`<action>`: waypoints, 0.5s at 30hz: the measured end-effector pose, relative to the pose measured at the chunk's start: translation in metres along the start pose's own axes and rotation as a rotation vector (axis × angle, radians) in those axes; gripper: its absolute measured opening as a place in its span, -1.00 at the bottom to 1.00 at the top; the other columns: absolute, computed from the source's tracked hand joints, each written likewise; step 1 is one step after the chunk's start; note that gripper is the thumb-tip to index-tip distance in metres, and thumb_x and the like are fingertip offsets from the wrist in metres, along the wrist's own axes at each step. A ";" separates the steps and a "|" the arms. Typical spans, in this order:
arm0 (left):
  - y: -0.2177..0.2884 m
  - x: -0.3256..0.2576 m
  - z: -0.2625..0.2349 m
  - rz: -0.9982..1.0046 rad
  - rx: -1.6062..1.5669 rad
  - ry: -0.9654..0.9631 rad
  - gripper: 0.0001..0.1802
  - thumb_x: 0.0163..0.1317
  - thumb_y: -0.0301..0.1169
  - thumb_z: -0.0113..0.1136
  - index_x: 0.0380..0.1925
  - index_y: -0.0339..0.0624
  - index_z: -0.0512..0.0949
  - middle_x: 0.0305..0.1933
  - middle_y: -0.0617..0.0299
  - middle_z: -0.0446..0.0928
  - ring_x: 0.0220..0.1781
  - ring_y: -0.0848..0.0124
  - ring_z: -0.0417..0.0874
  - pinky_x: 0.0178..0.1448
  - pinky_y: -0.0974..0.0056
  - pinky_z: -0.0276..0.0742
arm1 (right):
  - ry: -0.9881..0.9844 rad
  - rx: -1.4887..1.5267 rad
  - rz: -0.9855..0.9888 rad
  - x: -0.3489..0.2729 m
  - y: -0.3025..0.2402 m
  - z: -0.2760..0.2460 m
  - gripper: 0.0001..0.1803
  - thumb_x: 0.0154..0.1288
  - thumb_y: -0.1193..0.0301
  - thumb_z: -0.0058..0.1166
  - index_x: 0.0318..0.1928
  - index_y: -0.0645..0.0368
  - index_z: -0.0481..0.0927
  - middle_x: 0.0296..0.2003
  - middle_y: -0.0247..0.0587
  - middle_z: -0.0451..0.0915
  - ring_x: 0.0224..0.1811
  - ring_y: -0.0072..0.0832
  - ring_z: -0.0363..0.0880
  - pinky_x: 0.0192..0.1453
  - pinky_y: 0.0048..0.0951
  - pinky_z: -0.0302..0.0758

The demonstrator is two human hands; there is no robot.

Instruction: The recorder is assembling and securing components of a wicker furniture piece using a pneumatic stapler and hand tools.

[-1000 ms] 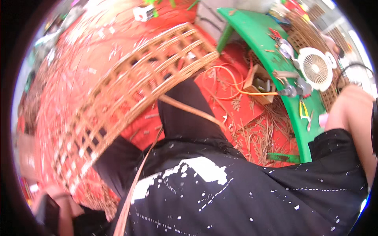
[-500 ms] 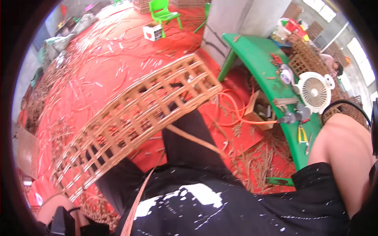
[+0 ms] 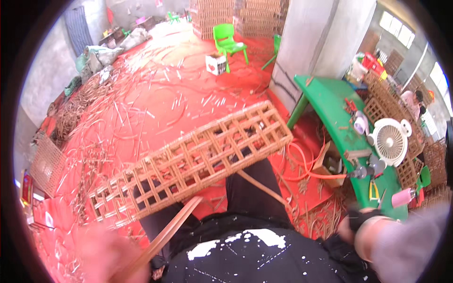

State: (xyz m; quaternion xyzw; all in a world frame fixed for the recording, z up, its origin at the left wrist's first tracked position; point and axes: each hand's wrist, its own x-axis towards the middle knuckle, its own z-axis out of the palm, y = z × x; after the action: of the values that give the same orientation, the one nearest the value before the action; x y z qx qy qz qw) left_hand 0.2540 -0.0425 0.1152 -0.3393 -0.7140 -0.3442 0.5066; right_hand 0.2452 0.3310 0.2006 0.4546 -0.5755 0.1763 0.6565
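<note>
A long openwork wicker panel [image 3: 207,162], woven in a brown lattice, lies slantwise across my knees, its right end farther away. Low on the left, my left hand [image 3: 106,254] is heavily smeared by motion. A flat brown strip [image 3: 172,226] slants up from that hand over my lap; whether the fingers grip it cannot be made out. On the right, my right hand [image 3: 349,227], blurred and with a black band around it, is beside my hip near the green table [image 3: 325,101]. Its fingers are too unclear to read.
On the table are a white fan [image 3: 390,141], yellow-handled pliers [image 3: 373,191], a pink cylinder [image 3: 403,197] and a power tool [image 3: 365,170] with an orange hose. Cane scraps litter the red floor covering. A green chair [image 3: 229,45] and stacked wicker pieces [image 3: 212,19] stand farther back.
Both hands have come into view, left at the lower left, right beside my hip. The brown strip has swung to a flatter slant. The view has tilted up, showing more of the room.
</note>
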 end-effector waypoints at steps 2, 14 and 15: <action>-0.005 -0.021 0.066 -0.446 -0.525 -0.309 -0.59 0.43 -0.22 -0.36 -0.15 -0.31 0.44 -0.03 -0.06 0.47 0.06 0.11 0.47 0.20 0.06 0.34 | -0.246 0.239 0.528 -0.049 -0.022 0.041 -0.70 0.23 0.43 0.09 -0.02 0.22 0.49 -0.35 -0.22 0.54 -0.30 -0.47 0.52 -0.15 -0.46 0.47; -0.005 -0.034 0.096 -1.030 -0.991 -0.519 -0.48 0.48 -0.22 -0.49 0.12 -0.40 0.35 0.21 0.00 0.36 0.28 0.26 0.35 0.37 0.17 0.18 | -1.043 1.361 1.015 -0.137 -0.070 0.121 -0.75 0.25 0.36 0.15 -0.14 0.25 0.56 -0.23 -0.20 0.50 -0.28 -0.48 0.51 -0.13 -0.44 0.47; -0.010 -0.037 0.096 -1.097 -1.025 -0.567 -0.46 0.48 -0.17 -0.47 0.14 -0.38 0.33 0.20 0.03 0.38 0.25 0.30 0.38 0.35 0.17 0.22 | -0.957 1.341 1.005 -0.139 -0.070 0.120 -0.77 0.23 0.39 0.16 -0.16 0.27 0.56 -0.25 -0.19 0.50 -0.26 -0.45 0.51 -0.12 -0.42 0.46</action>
State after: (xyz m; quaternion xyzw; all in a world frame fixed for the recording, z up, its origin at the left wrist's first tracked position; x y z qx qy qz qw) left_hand 0.2084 0.0271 0.0541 -0.2049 -0.6334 -0.7301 -0.1544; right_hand 0.1885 0.2385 0.0361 0.4596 -0.6891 0.5249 -0.1957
